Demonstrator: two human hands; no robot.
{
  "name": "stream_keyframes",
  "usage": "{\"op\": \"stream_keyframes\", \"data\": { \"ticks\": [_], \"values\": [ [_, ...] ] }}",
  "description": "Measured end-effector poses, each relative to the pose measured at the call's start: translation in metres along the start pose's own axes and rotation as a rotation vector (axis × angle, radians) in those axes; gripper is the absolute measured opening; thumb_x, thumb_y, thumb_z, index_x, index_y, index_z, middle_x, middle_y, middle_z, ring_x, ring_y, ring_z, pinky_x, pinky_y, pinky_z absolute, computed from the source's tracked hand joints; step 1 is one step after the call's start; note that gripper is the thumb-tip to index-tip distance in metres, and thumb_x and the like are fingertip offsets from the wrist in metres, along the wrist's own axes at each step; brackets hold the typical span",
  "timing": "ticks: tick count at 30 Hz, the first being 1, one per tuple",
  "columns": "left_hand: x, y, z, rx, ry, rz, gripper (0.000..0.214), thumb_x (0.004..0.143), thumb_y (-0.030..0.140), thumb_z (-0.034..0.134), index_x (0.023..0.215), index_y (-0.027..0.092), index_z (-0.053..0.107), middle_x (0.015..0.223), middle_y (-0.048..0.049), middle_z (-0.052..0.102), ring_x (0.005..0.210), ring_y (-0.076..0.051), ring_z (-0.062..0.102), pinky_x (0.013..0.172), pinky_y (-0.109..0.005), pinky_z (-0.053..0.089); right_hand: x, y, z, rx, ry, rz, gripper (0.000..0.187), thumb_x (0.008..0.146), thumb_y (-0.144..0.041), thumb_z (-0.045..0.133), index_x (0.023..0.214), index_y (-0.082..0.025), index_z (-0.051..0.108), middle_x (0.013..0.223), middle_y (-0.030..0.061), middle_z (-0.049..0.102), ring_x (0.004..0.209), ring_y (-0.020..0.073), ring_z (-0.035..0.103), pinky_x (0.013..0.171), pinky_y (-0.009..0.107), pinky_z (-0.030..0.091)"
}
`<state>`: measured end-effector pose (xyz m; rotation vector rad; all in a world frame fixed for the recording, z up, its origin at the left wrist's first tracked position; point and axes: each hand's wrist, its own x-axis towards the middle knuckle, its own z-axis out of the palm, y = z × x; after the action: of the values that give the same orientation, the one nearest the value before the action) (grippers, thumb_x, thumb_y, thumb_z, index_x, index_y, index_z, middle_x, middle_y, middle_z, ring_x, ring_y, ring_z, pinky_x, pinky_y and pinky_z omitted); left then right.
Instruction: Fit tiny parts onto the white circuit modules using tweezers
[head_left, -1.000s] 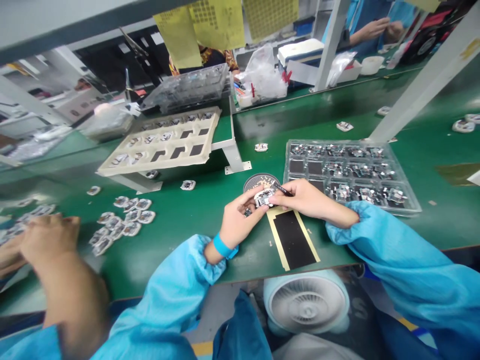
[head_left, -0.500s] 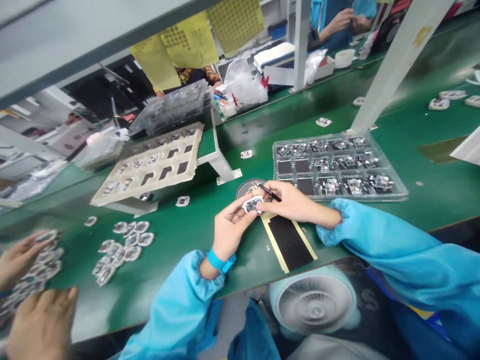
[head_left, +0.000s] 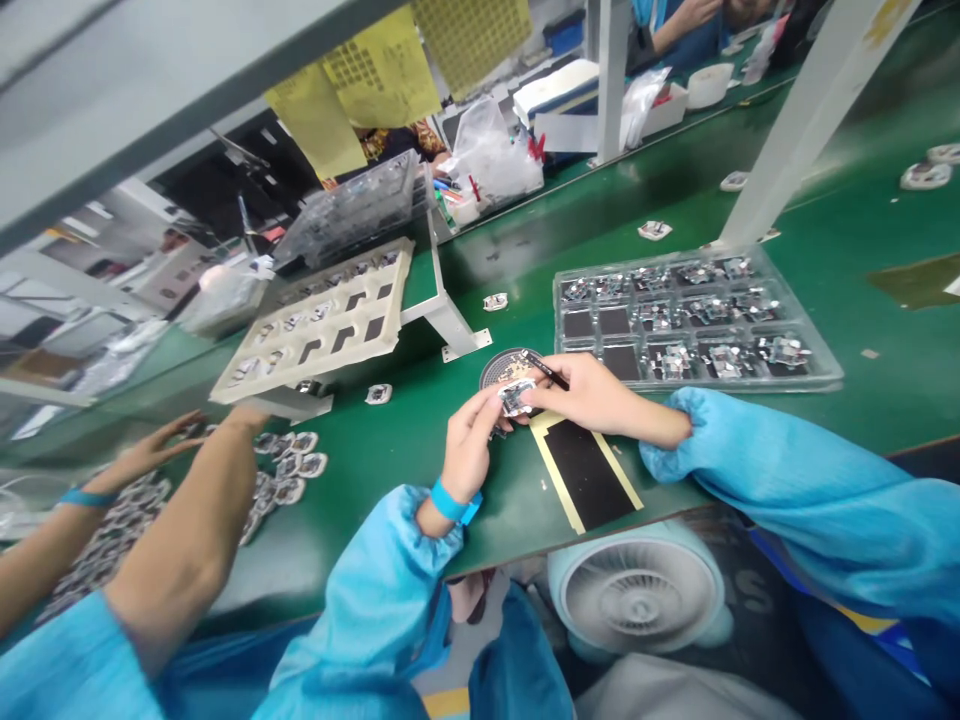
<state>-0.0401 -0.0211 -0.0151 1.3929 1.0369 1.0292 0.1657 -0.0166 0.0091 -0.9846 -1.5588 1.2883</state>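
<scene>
My left hand (head_left: pixel 466 440) pinches a small white-rimmed electronic module (head_left: pixel 517 398) with a dark circuit face, held up above the bench. My right hand (head_left: pixel 581 390) has black tweezers (head_left: pixel 545 369) in its grip, their printed back end pointing up and left; the tips are hidden. Its thumb touches the module's right side. Just behind my hands lies a round dark dish (head_left: pixel 501 368) with small pale pieces. Below them is a black pad (head_left: pixel 589 475) edged with yellow tape.
A clear compartment tray (head_left: pixel 814 375) of circuit boards stands right. Left, a cream tray (head_left: pixel 352 355) rests on a raised stand (head_left: pixel 465 345). A co-worker's arms (head_left: pixel 191 520) reach over modules (head_left: pixel 292 465) at left. A slanting post (head_left: pixel 795 140) rises at right; a fan (head_left: pixel 637 595) sits below the bench edge.
The view has shifted slightly. The co-worker's arms at left have reached farther in, one now near the stand's leg. My hands still hold the module and tweezers, the module's face turned more toward me.
</scene>
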Motion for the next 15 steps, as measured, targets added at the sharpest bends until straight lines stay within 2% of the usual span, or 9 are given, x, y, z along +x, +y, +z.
{"op": "stream_keyframes", "data": {
  "ticks": [6,9,12,15],
  "values": [
    [-0.002,0.0,0.002,0.02,0.033,0.017,0.04,0.096,0.049,0.065,0.117,0.016,0.076,0.092,-0.0082,0.078,0.078,-0.02,0.069,0.07,-0.031,0.054,0.001,0.004,0.0,-0.015,-0.027,-0.024,0.017,0.088,-0.035,0.07,0.089,-0.018,0.073,0.084,0.0029,0.077,0.078,0.0172,0.068,0.077,0.03,0.051],
    [-0.003,0.003,0.005,0.044,0.053,0.042,0.038,0.089,0.044,0.075,0.115,0.017,0.077,0.097,-0.008,0.079,0.079,-0.019,0.071,0.074,-0.031,0.057,0.0,0.007,0.002,-0.026,-0.018,-0.018,0.018,0.088,-0.035,0.07,0.088,-0.017,0.071,0.085,0.0032,0.075,0.079,0.0171,0.066,0.075,0.03,0.049],
    [-0.003,0.005,0.008,0.047,0.073,0.058,0.036,0.082,0.037,0.083,0.111,0.016,0.076,0.1,-0.0082,0.079,0.079,-0.018,0.072,0.077,-0.031,0.06,-0.001,0.009,0.006,-0.087,0.028,-0.004,0.02,0.086,-0.035,0.071,0.081,-0.017,0.066,0.079,0.0012,0.068,0.074,0.0154,0.059,0.069,0.03,0.045],
    [-0.005,0.005,0.01,0.028,0.094,0.042,0.034,0.082,0.035,0.083,0.108,0.015,0.076,0.095,-0.0077,0.079,0.075,-0.016,0.072,0.075,-0.029,0.06,0.0,0.011,0.011,-0.064,0.052,-0.001,0.022,0.086,-0.035,0.071,0.079,-0.017,0.062,0.075,-0.0013,0.061,0.071,0.0135,0.054,0.066,0.028,0.042]
  ]
}}
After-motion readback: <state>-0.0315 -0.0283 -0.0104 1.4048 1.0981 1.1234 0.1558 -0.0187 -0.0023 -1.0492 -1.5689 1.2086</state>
